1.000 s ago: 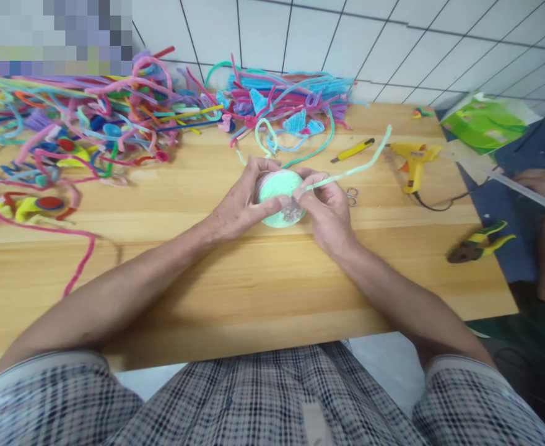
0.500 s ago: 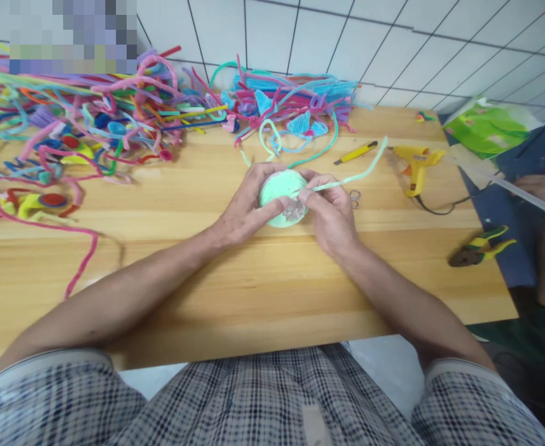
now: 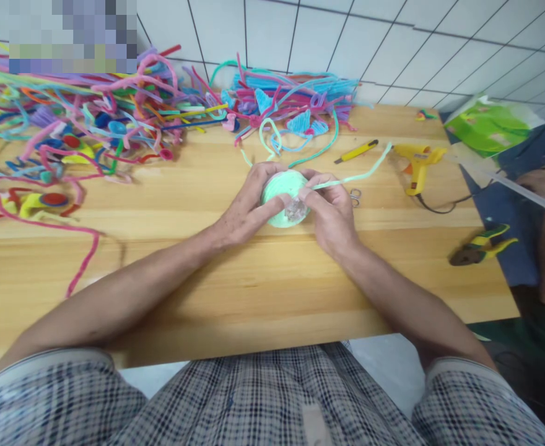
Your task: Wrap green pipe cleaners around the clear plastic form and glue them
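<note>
While a pale green ball (image 3: 279,186) is held at the centre of the frame, above the wooden table (image 3: 254,297), its far-left side is cupped by the left hand (image 3: 242,214), whose thumb is pressed across the front; by the right hand (image 3: 332,217) a light green fuzzy strand (image 3: 358,179) is pinched between thumb and fingers beside the ball, its free end being pointed toward the upper right; whether the strand is joined to the ball cannot be told, since that spot is hidden by the fingertips. Most of the visible surface is covered in green, so the wrapping may be judged well advanced; a greyish patch (image 3: 295,210) is left bare at the lower right of the ball, between the thumbs, and seems to be the part not yet done; the underside and back cannot be seen, so their state is left open. Small scissors (image 3: 355,197) are partly seen just right of the right hand; a yellow cutter (image 3: 357,151) and a yellow glue gun (image 3: 418,168) are laid toward the upper right; colourful fuzzy stems (image 3: 133,114) are heaped across the upper left.
</note>
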Tool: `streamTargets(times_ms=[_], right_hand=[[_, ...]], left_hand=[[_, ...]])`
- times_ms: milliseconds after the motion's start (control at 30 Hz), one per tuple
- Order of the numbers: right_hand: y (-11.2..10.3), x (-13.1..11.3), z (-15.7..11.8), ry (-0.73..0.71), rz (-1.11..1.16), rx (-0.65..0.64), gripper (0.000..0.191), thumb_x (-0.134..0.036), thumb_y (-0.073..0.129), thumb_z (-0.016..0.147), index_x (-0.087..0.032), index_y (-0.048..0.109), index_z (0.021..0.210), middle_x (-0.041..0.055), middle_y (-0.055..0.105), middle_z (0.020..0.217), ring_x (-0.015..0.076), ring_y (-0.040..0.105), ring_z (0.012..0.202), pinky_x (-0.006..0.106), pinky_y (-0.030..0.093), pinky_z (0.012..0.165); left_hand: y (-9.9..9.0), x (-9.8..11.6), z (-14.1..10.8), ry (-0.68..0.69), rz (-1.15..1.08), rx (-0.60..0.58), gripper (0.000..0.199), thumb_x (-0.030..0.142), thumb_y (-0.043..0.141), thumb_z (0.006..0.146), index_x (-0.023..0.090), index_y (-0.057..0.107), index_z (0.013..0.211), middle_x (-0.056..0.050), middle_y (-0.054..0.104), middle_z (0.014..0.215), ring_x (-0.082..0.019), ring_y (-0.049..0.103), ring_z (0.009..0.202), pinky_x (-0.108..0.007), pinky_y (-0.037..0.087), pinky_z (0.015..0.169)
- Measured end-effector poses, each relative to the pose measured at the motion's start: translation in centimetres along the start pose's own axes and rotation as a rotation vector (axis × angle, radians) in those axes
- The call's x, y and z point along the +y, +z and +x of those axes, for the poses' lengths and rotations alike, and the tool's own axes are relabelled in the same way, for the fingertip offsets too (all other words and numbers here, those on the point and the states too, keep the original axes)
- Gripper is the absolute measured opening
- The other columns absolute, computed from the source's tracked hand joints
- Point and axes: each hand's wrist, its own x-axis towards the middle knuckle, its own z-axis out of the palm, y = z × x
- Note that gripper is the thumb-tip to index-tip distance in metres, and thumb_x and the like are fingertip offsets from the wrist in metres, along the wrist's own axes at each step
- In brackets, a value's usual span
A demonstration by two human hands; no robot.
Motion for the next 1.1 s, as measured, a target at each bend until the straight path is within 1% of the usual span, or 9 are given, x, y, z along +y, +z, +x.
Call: streamTargets(times_ms=[100, 200, 333, 433, 500, 633, 733, 900, 1100], right_hand=[[-0.1, 0.0, 0.0, -0.008, -0.028, -0.006, 0.039, -0.048, 0.105, 0.075, -0.029, 0.073, 0.087, -0.0016, 0.079, 0.116, 0.017, 0.073, 0.099, 0.03, 0.062, 0.082], [-0.1, 0.1, -0.1, -0.025, -0.042, -0.032, 0.034, -0.044, 0.102, 0.078, -0.029, 0.075, 0.088, -0.001, 0.078, 0.121, 0.0176, 0.074, 0.105, 0.031, 0.063, 0.087], [-0.1, -0.1, -0.2, -0.014, -0.04, -0.047, 0.031, -0.042, 0.1, 0.079, -0.03, 0.075, 0.09, -0.0004, 0.077, 0.123, 0.0196, 0.074, 0.113, 0.034, 0.063, 0.096], [0.0, -0.4, -0.2, 0.012, -0.025, -0.015, 0.029, -0.041, 0.099, 0.078, -0.03, 0.074, 0.087, 0.0001, 0.077, 0.119, 0.0215, 0.073, 0.114, 0.036, 0.063, 0.097], [0.0, -0.6, -0.1, 0.028, -0.016, 0.005, 0.027, -0.039, 0.098, 0.076, -0.03, 0.073, 0.085, 0.0006, 0.077, 0.117, 0.0219, 0.072, 0.112, 0.036, 0.063, 0.095], [0.1, -0.7, -0.1, 0.043, 0.005, 0.031, 0.027, -0.037, 0.097, 0.074, -0.03, 0.074, 0.084, 0.0, 0.078, 0.116, 0.0217, 0.072, 0.111, 0.035, 0.063, 0.093], [0.2, -0.7, -0.1, 0.035, 0.002, 0.046, 0.027, -0.036, 0.097, 0.073, -0.03, 0.073, 0.082, -0.0003, 0.079, 0.117, 0.0204, 0.071, 0.105, 0.034, 0.062, 0.089], [0.3, -0.5, -0.1, 0.036, 0.0, 0.048, 0.025, -0.036, 0.095, 0.074, -0.029, 0.072, 0.082, -0.0008, 0.077, 0.113, 0.0183, 0.07, 0.099, 0.033, 0.06, 0.086], [0.3, -0.4, -0.1, 0.05, 0.014, 0.036, 0.028, -0.038, 0.097, 0.074, -0.029, 0.073, 0.083, -0.001, 0.078, 0.114, 0.0182, 0.07, 0.099, 0.031, 0.061, 0.083]], left_hand=[[-0.4, 0.8, 0.5, -0.057, -0.024, -0.043, 0.065, 0.079, 0.066, 0.109, 0.027, 0.06, 0.148, -0.009, 0.07, 0.142, -0.032, 0.07, 0.132, -0.05, 0.061, 0.117], [-0.8, 1.4, 1.1, -0.097, 0.006, -0.06, 0.066, 0.08, 0.076, 0.102, 0.026, 0.061, 0.138, -0.007, 0.072, 0.13, -0.028, 0.072, 0.117, -0.046, 0.065, 0.103], [-0.8, 1.2, 1.1, -0.098, -0.028, -0.046, 0.064, 0.078, 0.08, 0.101, 0.027, 0.061, 0.135, -0.007, 0.072, 0.131, -0.028, 0.071, 0.116, -0.046, 0.065, 0.102], [-0.5, 0.5, 0.8, -0.093, -0.095, -0.019, 0.064, 0.077, 0.081, 0.101, 0.029, 0.06, 0.137, -0.008, 0.072, 0.134, -0.029, 0.071, 0.115, -0.047, 0.065, 0.099], [-0.2, 0.0, 0.6, -0.082, -0.118, -0.007, 0.065, 0.076, 0.081, 0.102, 0.029, 0.059, 0.14, -0.008, 0.073, 0.138, -0.03, 0.071, 0.118, -0.049, 0.065, 0.101], [0.0, -0.6, 0.3, -0.028, -0.068, 0.031, 0.066, 0.074, 0.08, 0.104, 0.029, 0.06, 0.149, -0.007, 0.073, 0.149, -0.032, 0.068, 0.133, -0.055, 0.058, 0.122], [0.1, -0.6, 0.1, 0.011, -0.005, 0.065, 0.064, 0.073, 0.077, 0.107, 0.032, 0.063, 0.153, -0.008, 0.072, 0.152, -0.034, 0.067, 0.142, -0.057, 0.053, 0.131], [0.3, -0.5, 0.0, 0.064, 0.041, 0.098, 0.059, 0.073, 0.075, 0.108, 0.034, 0.066, 0.151, -0.009, 0.071, 0.149, -0.036, 0.067, 0.144, -0.058, 0.053, 0.13], [0.4, -0.8, -0.2, 0.032, 0.029, 0.096, 0.061, 0.074, 0.076, 0.107, 0.034, 0.062, 0.151, -0.009, 0.069, 0.147, -0.035, 0.067, 0.14, -0.058, 0.055, 0.127]])
